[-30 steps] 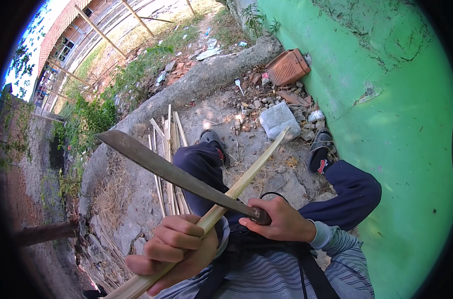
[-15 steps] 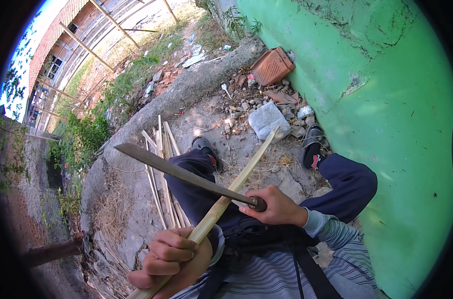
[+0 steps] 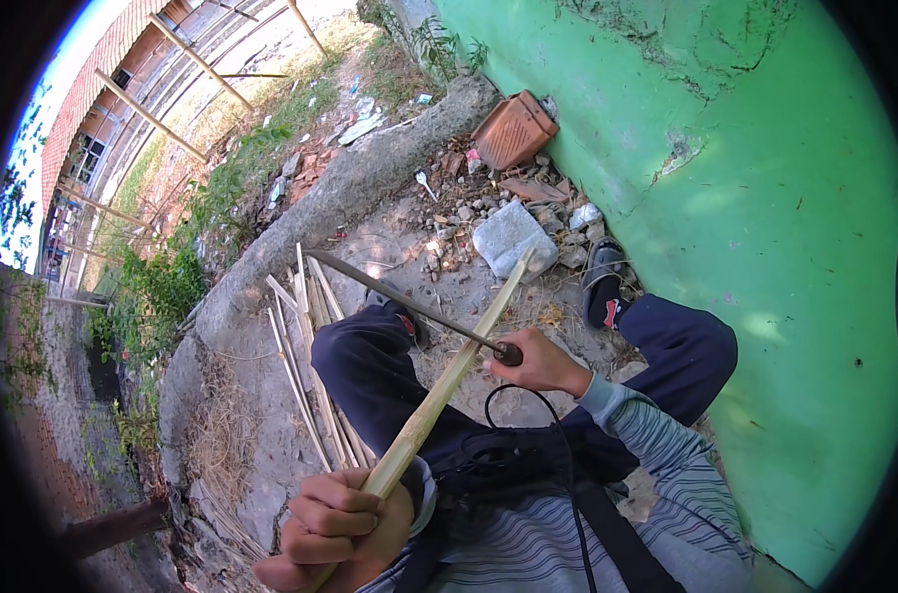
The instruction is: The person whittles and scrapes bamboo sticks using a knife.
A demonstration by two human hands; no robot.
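- Left hand [image 3: 338, 524]: fist wrapped tight round the lower end of a split bamboo stick [image 3: 447, 381], low in view, near the person's chest.
- Bamboo stick: pale, long, slanting up from that fist across the lap — its far tip ends at the grey concrete block [image 3: 508, 237].
- Right hand [image 3: 540, 362]: clenched round the handle of a long dark blade [image 3: 399, 301], just right of the stick's middle.
- Blade: lies across the stick, its tip pointing away over the left knee; contact with the stick cannot be told.
- Bundle of cut bamboo strips [image 3: 305, 346]: on the ground, just left of the stick, beside the left leg.
- Red brick [image 3: 513, 128]: beyond the stick's tip, against the green wall [image 3: 745, 198].
- Black sandal [image 3: 603, 282]: on the right foot, right of the stick's tip — near the wall's foot.
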